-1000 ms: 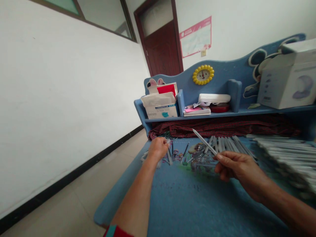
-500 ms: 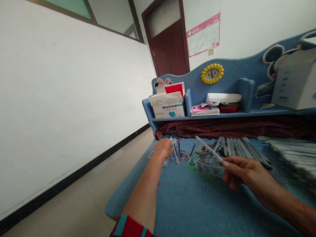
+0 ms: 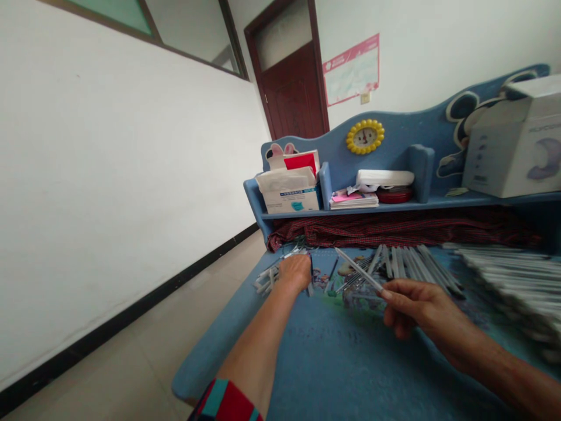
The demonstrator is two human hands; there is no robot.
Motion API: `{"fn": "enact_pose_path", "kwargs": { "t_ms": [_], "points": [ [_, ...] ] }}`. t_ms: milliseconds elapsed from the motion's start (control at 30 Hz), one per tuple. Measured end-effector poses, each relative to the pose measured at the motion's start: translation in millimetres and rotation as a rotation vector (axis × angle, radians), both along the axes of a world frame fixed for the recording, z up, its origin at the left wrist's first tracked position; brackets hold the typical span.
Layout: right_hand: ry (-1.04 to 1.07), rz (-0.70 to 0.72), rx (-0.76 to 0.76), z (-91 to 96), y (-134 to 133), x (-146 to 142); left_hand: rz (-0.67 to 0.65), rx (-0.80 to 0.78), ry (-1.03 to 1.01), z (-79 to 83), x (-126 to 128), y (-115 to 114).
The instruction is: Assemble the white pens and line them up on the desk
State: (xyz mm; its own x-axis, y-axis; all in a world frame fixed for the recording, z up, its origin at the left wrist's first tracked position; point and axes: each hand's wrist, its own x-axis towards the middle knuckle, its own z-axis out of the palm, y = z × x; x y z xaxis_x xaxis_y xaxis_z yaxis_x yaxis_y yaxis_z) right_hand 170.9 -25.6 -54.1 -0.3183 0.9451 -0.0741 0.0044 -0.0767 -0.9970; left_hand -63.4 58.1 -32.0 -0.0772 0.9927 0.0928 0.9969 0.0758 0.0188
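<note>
My right hand [image 3: 416, 307] pinches a thin grey pen barrel [image 3: 357, 268] that points up and to the left over the blue desk [image 3: 333, 362]. My left hand [image 3: 297, 271] reaches to the desk's far left and is curled, knuckles up, over a small heap of short grey and white pen parts [image 3: 268, 278]; what its fingers hold is hidden. Between the hands lie several loose thin refills [image 3: 350, 279]. A row of grey pen barrels [image 3: 409, 262] lies behind my right hand.
A big stack of grey barrels [image 3: 508, 275] fills the right side. A red checked cloth [image 3: 394, 229] lies under the shelf [image 3: 394, 204], which carries a white box [image 3: 291, 190], papers, a red tin and a large carton [image 3: 512, 146]. The floor drops away at the left.
My left hand has dropped slightly down onto the heap of small parts. My right hand keeps the barrel, with only small shifts as the camera swings.
</note>
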Motion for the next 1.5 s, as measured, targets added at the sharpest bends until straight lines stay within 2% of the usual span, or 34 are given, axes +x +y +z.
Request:
{"fn": "enact_pose_path", "kwargs": {
  "t_ms": [167, 367, 433, 533, 567, 633, 767, 1000, 1333, 1500],
  "points": [
    [0.008, -0.011, -0.012, 0.2, 2.8, -1.3, -0.041, 0.046, -0.185, 2.1, 6.0, -7.4],
    [-0.038, -0.002, 0.015, -3.2, 2.4, -3.4, -0.161, 0.04, -0.56, 10.3, 14.4, -15.4],
    [-0.071, 0.008, 0.029, -4.2, 1.9, -4.9, -0.191, -0.004, -0.824, 11.4, 18.5, -18.5],
    [-0.128, 0.041, 0.051, -5.3, 1.0, -6.8, -0.177, -0.059, -1.35, 12.8, 23.2, -21.7],
    [-0.145, 0.057, 0.057, -5.7, 0.5, -7.3, -0.156, -0.061, -1.48, 13.3, 24.1, -22.0],
    [-0.173, 0.088, 0.065, -6.4, -0.5, -7.8, -0.11, -0.035, -1.608, 14.0, 25.0, -21.7],
    [-0.209, 0.115, 0.051, -7.4, -2.5, -8.5, -0.062, 0.025, -1.672, 13.3, 24.8, -18.9],
    [-0.234, 0.116, 0.057, -7.3, -2.2, -9.0, -0.067, 0.052, -1.67, 11.5, 26.6, -19.1],
    [-0.248, 0.073, 0.077, -6.9, -3.5, -10.1, -0.197, -0.082, -1.518, 8.4, 29.3, -21.5],
    [-0.232, 0.029, 0.162, -9.9, -3.6, -8.7, -0.232, -0.055, -1.519, 7.1, 30.3, -21.4]
  ]
}}
